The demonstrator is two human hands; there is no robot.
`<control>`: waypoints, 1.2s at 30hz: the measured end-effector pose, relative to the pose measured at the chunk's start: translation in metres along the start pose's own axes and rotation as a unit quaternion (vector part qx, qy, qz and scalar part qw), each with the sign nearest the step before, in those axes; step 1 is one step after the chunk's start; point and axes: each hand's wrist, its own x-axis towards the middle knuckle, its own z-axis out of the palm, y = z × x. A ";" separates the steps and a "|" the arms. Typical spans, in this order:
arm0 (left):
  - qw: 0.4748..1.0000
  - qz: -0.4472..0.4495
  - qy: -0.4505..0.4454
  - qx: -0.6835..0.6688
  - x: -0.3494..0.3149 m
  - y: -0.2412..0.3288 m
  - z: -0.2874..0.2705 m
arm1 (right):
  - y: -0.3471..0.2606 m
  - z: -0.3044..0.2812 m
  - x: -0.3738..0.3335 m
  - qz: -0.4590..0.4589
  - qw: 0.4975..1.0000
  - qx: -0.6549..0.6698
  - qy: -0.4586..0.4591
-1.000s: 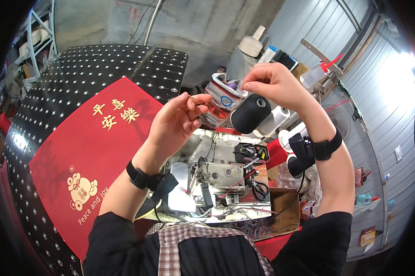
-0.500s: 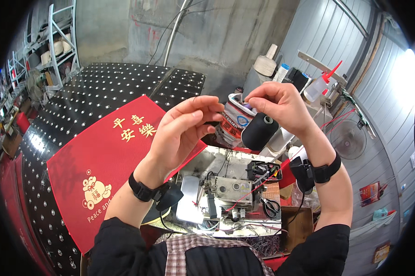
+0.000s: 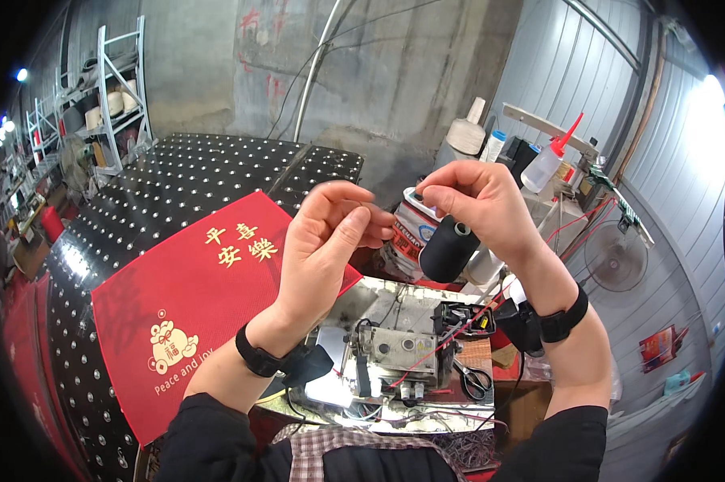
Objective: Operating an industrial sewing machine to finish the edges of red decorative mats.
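Both my hands are raised above a sewing machine (image 3: pixel 399 357), a short gap apart. The fingers of my left hand (image 3: pixel 330 237) curl in with the thumb against them; whatever they hold is too small to make out. My right hand (image 3: pixel 483 201) pinches thumb and forefinger together, and nothing can be made out between the tips. Just below it stands a black thread cone (image 3: pixel 447 255), in front of a printed bucket (image 3: pixel 407 233). To the left lies a red mat (image 3: pixel 194 281) with gold lettering and a gold figure, partly behind my left forearm.
A black table (image 3: pixel 186 181) dotted with shiny studs bears the mat. Scissors (image 3: pixel 473 379) and a black tray (image 3: pixel 465 319) of small tools sit right of the machine. Farther right are a red-tipped squeeze bottle (image 3: pixel 546 167) and a fan (image 3: pixel 616 255). Shelving (image 3: pixel 121 96) stands far left.
The view has tilted, so most things sit slightly lower in the picture. My left fingers have curled in more toward the thumb. The right hand keeps its pinch.
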 end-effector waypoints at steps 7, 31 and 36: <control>0.996 -0.085 -0.026 -0.008 0.006 -0.007 0.006 | 0.009 -0.005 -0.011 0.003 1.000 0.014 0.020; 0.981 -0.164 0.032 -0.096 0.013 -0.038 0.021 | 0.032 0.003 -0.024 0.015 1.000 -0.016 -0.004; 0.985 -0.150 0.048 -0.068 0.012 -0.040 0.022 | 0.033 0.005 -0.023 0.024 0.999 -0.020 -0.011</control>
